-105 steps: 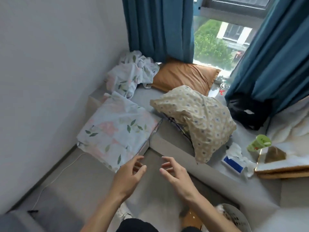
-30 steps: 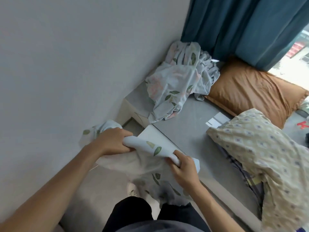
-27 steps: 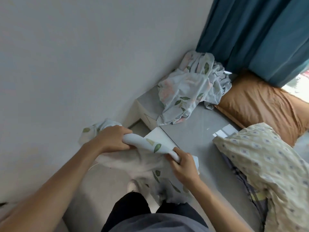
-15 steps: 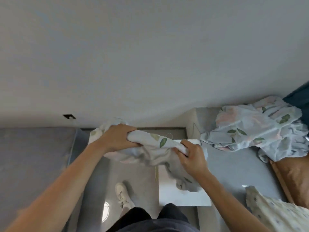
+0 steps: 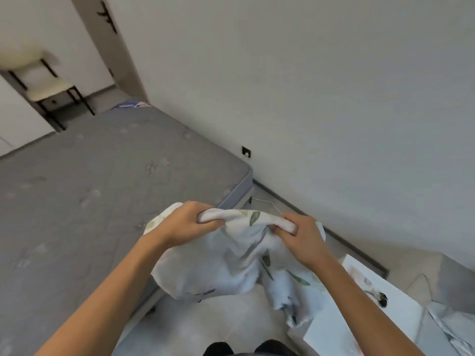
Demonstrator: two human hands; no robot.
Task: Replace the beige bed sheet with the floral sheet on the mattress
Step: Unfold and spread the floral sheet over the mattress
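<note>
Both my hands grip the bunched floral sheet over the gap at the mattress corner.

My left hand (image 5: 186, 222) has its grip curled tight round one end of a rolled edge of the white cotton sheet printed with green leaves (image 5: 231, 260), and my right hand (image 5: 299, 240) has its grip closed round the other end, thumb pinching the fabric underneath. The rest of the sheet hangs down in loose folds between my forearms, above the pale floor just off the near right corner of the bare grey quilted mattress (image 5: 97, 181). A cream-seated chair with a thin black frame (image 5: 43, 83) stands beyond the mattress's far edge, by the white wall (image 5: 308, 86).
</note>
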